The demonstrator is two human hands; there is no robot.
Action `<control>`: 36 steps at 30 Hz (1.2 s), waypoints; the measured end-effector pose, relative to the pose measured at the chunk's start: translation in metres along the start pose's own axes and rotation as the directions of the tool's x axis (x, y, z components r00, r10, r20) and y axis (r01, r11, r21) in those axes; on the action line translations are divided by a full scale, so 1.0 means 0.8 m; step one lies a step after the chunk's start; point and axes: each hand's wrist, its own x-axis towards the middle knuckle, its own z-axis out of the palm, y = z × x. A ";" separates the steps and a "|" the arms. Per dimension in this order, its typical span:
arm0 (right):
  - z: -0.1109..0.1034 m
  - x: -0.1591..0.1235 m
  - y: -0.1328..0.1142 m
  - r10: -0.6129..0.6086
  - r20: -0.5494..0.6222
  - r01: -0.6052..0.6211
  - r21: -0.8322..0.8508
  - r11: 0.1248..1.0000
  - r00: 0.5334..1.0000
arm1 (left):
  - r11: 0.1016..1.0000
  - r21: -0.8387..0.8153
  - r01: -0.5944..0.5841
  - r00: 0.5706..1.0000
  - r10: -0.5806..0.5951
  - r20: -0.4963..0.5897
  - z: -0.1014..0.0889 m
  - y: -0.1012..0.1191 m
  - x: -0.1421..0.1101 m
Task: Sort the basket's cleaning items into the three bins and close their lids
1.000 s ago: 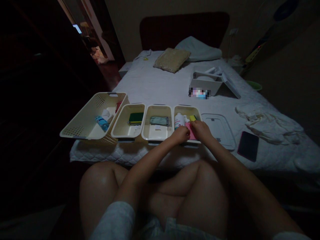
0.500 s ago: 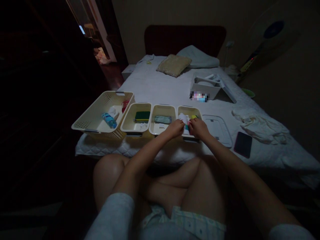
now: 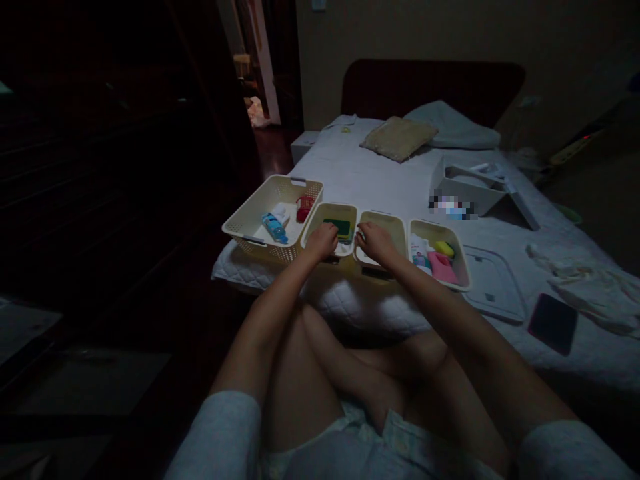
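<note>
My left hand [image 3: 323,240] is over the near side of a small cream bin, its fingers bent and their tips hard to make out. Just behind it in that bin lies a green and yellow sponge [image 3: 341,229]. Above the neighbouring cream bin [image 3: 391,218] hovers my right hand [image 3: 374,242], fingers loosely bent and apart, with nothing visible in them. The right-hand bin contains a white bottle [image 3: 420,252], a pink bottle [image 3: 443,267] and a yellow item [image 3: 444,249].
A larger perforated basket [image 3: 240,231] at the left holds a blue bottle [image 3: 275,227] and a red item [image 3: 305,208]. On the bed [image 3: 345,180] are a clear lid [image 3: 493,283], a dark tablet [image 3: 553,323], a crumpled cloth [image 3: 590,287], a white box [image 3: 465,190] and a pillow [image 3: 399,138].
Both hands have left the bottles in the right-hand bin and moved left over the two middle bins. My view has turned left, so the bed and bins appear farther right.
</note>
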 end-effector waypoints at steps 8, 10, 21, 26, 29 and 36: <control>0.028 0.084 -0.110 -0.144 0.048 0.142 0.040 0.989 0.988 | 0.961 0.024 0.276 0.961 -0.276 0.009 -0.024 -0.141 -0.052; 0.037 0.105 -0.134 -0.171 0.034 0.168 0.075 0.983 0.985 | 0.951 0.040 0.306 0.952 -0.307 0.008 -0.030 -0.165 -0.061; 0.078 0.193 -0.214 -0.203 0.108 0.190 0.121 0.974 0.973 | 0.915 0.092 0.392 0.920 -0.389 -0.049 -0.038 -0.273 -0.031; 0.102 0.214 -0.217 -0.145 0.213 0.130 0.082 0.988 0.966 | 0.908 0.163 0.385 0.918 -0.395 0.037 -0.022 -0.283 -0.036; 0.114 0.220 -0.222 -0.124 0.318 0.118 0.039 0.992 0.940 | 0.917 0.175 0.358 0.930 -0.368 0.025 -0.018 -0.279 -0.039; 0.130 0.236 -0.256 -0.070 0.312 0.031 0.127 0.991 0.948 | 0.901 0.166 0.402 0.912 -0.410 0.018 -0.015 -0.281 -0.043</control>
